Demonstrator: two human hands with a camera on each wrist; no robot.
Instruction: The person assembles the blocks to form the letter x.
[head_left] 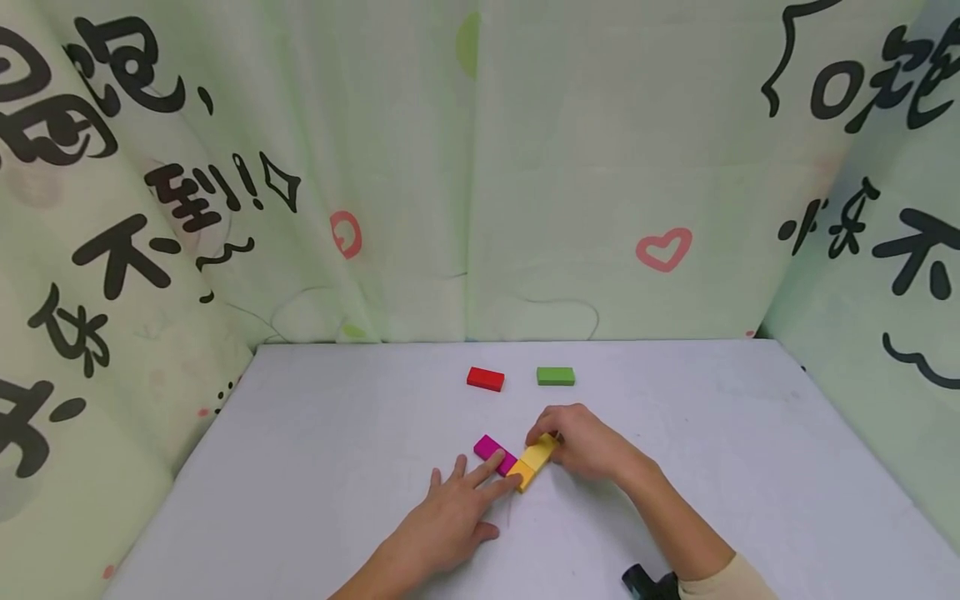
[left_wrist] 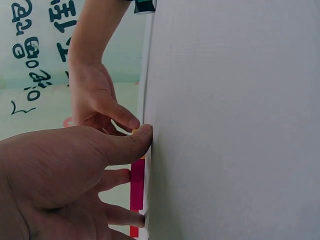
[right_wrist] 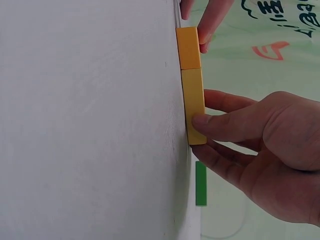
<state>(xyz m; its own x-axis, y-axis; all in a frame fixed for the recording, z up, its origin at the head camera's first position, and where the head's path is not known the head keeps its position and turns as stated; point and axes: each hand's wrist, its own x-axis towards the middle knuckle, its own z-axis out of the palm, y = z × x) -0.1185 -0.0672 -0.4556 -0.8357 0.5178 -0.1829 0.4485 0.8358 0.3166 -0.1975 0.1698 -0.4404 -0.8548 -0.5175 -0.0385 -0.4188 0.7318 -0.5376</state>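
Note:
Three small rectangular blocks form an angle on the white table. The magenta block [head_left: 486,445] meets the orange block [head_left: 521,477], and the yellow block [head_left: 538,452] continues the orange one end to end. My right hand [head_left: 585,442] pinches the far part of the yellow block between thumb and fingers. With fingers extended and spread, my left hand [head_left: 450,521] rests at the near side; one fingertip touches the magenta block and another the orange block. In the right wrist view, the seam between the yellow block [right_wrist: 193,92] and orange block [right_wrist: 189,48] shows plainly.
Farther back on the table [head_left: 337,433] lie a red block [head_left: 486,379] and a green block [head_left: 556,377], apart from each other. A dark object [head_left: 651,583] is beside the right sleeve [head_left: 723,582]. Pale green printed curtains [head_left: 405,167] enclose the back and sides.

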